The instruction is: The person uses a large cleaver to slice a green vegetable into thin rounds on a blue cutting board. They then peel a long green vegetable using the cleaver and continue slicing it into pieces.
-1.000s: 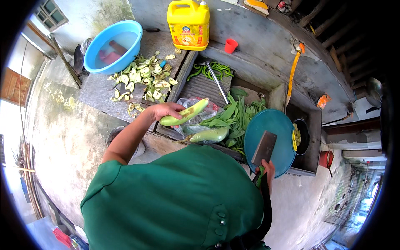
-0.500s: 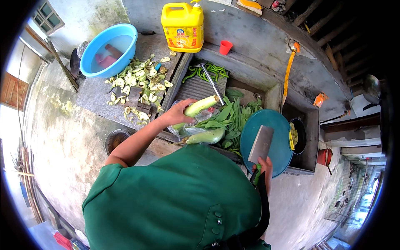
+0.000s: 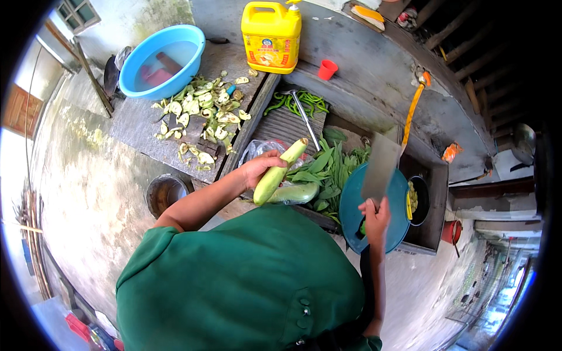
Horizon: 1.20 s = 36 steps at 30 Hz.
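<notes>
My left hand [image 3: 261,168] is wrapped round a long, pale green eggplant [image 3: 274,180], held slantwise above the sink's near edge. A second pale green eggplant [image 3: 295,193] lies below it, beside a clear plastic bag [image 3: 261,148]. My right hand [image 3: 374,219] grips a wide-bladed cleaver [image 3: 380,167]. Its blade points up and away over the teal basin [image 3: 357,202] and is slightly blurred. Something green shows just under my right fist, perhaps part of the handle. Leafy greens [image 3: 328,175] lie between the two hands.
Cut vegetable scraps [image 3: 202,111] cover the slab at left, near a blue basin [image 3: 130,76] of water. A yellow jug [image 3: 271,44], a red cup [image 3: 328,69] and green peppers [image 3: 307,100] are at the back. A black pan [image 3: 419,200] sits at right, a bucket [image 3: 164,196] at lower left.
My left hand has drawn the eggplant nearer and turned it more upright. My right hand has raised the cleaver up and away over the teal basin. The view has shifted slightly.
</notes>
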Each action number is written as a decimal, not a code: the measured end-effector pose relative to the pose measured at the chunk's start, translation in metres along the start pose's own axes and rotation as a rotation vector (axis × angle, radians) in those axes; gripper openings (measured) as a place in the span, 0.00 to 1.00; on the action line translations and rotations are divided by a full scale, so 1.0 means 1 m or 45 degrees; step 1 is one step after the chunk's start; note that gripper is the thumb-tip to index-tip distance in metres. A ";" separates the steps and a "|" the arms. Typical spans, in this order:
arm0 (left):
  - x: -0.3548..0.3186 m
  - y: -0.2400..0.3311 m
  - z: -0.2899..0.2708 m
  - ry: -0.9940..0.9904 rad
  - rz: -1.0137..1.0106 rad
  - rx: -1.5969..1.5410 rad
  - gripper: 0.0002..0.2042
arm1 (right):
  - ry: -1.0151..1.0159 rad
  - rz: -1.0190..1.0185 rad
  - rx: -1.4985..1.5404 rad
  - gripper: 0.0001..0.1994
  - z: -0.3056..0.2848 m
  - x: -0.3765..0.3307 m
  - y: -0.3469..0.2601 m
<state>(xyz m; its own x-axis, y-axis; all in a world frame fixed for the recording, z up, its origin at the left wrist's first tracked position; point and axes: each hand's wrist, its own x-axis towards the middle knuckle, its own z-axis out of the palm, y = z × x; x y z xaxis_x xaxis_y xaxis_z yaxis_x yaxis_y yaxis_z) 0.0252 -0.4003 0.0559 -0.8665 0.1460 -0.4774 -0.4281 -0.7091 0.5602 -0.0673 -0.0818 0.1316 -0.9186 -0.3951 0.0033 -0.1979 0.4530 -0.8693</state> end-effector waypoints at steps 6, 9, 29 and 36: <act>-0.030 0.011 0.034 0.059 0.089 -0.073 0.17 | 0.031 -1.074 -0.771 0.20 0.066 0.051 -0.072; -0.036 0.004 0.037 0.035 0.241 -0.172 0.18 | -0.028 -1.293 -0.785 0.17 0.106 0.060 -0.093; -0.144 -0.043 0.039 0.640 0.747 -0.405 0.10 | -0.494 -1.749 -0.385 0.19 0.195 0.023 -0.131; -0.166 -0.030 0.010 0.614 0.820 -0.370 0.10 | -0.464 -1.736 -0.409 0.17 0.237 0.024 -0.152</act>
<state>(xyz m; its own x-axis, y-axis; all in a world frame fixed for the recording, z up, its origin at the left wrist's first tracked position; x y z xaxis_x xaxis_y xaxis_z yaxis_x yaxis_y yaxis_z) 0.1792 -0.3965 0.1247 -0.6861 -0.6090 -0.3980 0.2504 -0.7113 0.6568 0.0220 -0.3489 0.1465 0.1704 -0.8131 0.5566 -0.9434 -0.2976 -0.1460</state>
